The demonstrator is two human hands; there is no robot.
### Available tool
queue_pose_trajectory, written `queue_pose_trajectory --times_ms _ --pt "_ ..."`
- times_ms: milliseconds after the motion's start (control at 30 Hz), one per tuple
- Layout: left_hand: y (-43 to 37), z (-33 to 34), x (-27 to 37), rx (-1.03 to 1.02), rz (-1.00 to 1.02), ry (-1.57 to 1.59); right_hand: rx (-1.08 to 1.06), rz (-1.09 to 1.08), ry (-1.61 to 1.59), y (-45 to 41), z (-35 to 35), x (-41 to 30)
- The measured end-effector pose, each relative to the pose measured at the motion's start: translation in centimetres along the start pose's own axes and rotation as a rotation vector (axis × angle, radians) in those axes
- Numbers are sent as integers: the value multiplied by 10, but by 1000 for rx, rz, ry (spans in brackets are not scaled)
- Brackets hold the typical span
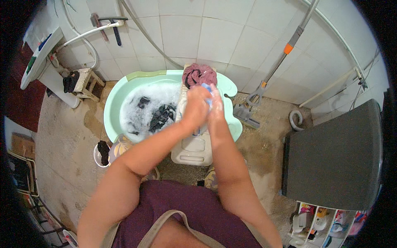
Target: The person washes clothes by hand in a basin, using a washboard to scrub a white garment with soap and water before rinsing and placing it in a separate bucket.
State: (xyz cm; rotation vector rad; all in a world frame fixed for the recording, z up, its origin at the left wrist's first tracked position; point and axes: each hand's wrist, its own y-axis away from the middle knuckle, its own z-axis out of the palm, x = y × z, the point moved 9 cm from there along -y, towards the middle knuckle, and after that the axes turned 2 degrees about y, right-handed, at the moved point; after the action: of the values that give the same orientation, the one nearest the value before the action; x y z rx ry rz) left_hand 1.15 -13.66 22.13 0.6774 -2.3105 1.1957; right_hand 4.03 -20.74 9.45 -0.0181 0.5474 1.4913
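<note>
My left hand (197, 102) is curled around a light blue item (208, 90) whose kind I cannot make out. Pressed close beside it is my right hand (216, 100), wet and foamy; its grip is partly hidden. Both hands are above a pale plastic washboard (192, 152) that lies across a mint-green plastic tub (113, 108). A bunched dusty-pink cloth garment (199, 75) rests on the board's far end, just beyond my fingers. Dark cloth (162, 117) sits in sudsy water (167, 91) left of the board.
A flat mop (274, 69) leans against the tiled wall right of the tub. A dark-topped cabinet or appliance (332, 161) stands at right, above a shelf rack (316, 223). At left are a small stool (90, 83) and a white bucket (96, 155) with dark cloth.
</note>
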Motion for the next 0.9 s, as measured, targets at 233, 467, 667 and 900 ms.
queue_pose_trajectory --times_ms 233,467,667,900 --pt "-32 -13 -22 16 -52 -17 88 -273 18 6 -9 -10" --pt "17 20 -81 -669 -1079 879 190 -606 818 48 38 -67" --pt "4 4 -91 -217 -1057 1369 460 -432 1470 46 -1 -91" --pt "24 20 -11 -809 -335 629 267 74 605 24 -32 -18"
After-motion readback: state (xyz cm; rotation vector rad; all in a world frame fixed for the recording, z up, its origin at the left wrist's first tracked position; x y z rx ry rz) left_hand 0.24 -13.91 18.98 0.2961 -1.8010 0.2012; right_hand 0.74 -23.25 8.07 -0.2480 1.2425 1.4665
